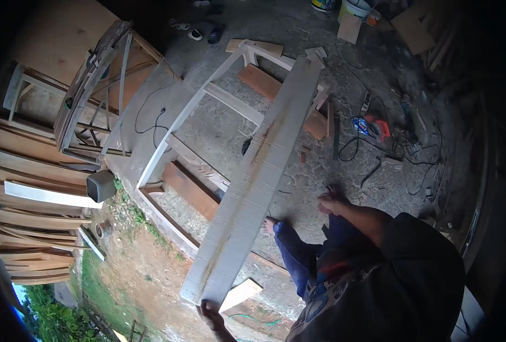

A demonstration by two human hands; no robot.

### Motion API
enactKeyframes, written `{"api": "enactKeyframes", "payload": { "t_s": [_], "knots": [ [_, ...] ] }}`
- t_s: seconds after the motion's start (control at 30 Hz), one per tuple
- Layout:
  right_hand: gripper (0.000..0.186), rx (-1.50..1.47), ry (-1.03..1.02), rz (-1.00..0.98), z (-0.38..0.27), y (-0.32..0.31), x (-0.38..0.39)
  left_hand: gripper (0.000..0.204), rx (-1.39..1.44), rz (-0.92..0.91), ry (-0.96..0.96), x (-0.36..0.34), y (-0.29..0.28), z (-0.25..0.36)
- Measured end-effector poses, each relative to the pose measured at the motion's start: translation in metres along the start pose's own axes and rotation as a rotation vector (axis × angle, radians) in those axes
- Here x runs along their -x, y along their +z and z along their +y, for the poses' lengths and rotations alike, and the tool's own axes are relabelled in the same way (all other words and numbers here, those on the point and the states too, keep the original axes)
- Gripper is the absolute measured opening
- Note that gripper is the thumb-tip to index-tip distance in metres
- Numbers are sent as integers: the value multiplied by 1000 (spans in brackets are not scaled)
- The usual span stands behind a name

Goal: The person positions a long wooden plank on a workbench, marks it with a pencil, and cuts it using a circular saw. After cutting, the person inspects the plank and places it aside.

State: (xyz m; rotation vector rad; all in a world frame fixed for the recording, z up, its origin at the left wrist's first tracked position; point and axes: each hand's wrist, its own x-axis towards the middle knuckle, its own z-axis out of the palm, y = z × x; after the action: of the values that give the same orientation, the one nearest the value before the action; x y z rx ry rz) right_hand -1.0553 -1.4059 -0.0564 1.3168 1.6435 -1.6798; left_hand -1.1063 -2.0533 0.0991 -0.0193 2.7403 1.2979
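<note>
A long, wide board (252, 176) with a pale grey surface and a brown streak along its length lies slantwise across a wooden frame. My left hand (212, 317) is closed on the board's near end, at its corner. My right hand (334, 204) is in front of my knee, apart from the board, with loosely bent fingers and nothing visible in it. The frame (187, 117) has pale rails and crosspieces and lies on the concrete floor, partly hidden under the board. Reddish-brown planks (189, 190) sit between its rails.
A red and blue power tool (372, 126) with a dark cable lies to the right. Another wooden frame (96, 97), a grey bucket (99, 186) and stacked curved timbers (36, 228) stand left. A short pale board (241, 293) lies near my left hand. Shoes (196, 35) are at the back.
</note>
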Motion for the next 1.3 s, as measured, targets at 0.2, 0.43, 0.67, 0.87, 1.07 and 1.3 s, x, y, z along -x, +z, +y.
{"api": "enactKeyframes", "payload": {
  "t_s": [0.2,0.43,0.67,0.87,1.07,1.3],
  "knots": [
    [32,1,161,282,74,-97,61,43,564,76,-841,-175,39,-169],
    [37,-5,341,393,121,-104,120,77,821,-12,-912,-290,70,-212],
    [31,134,287,400,143,-44,146,94,818,169,-777,-334,97,-202],
    [29,230,105,384,148,-18,157,89,429,176,-632,-291,157,-138],
    [24,237,-197,390,217,-12,133,68,566,-281,-999,-167,279,-53],
    [20,-194,-225,605,276,-58,172,51,99,-845,-587,-19,382,121]
  ]
}}
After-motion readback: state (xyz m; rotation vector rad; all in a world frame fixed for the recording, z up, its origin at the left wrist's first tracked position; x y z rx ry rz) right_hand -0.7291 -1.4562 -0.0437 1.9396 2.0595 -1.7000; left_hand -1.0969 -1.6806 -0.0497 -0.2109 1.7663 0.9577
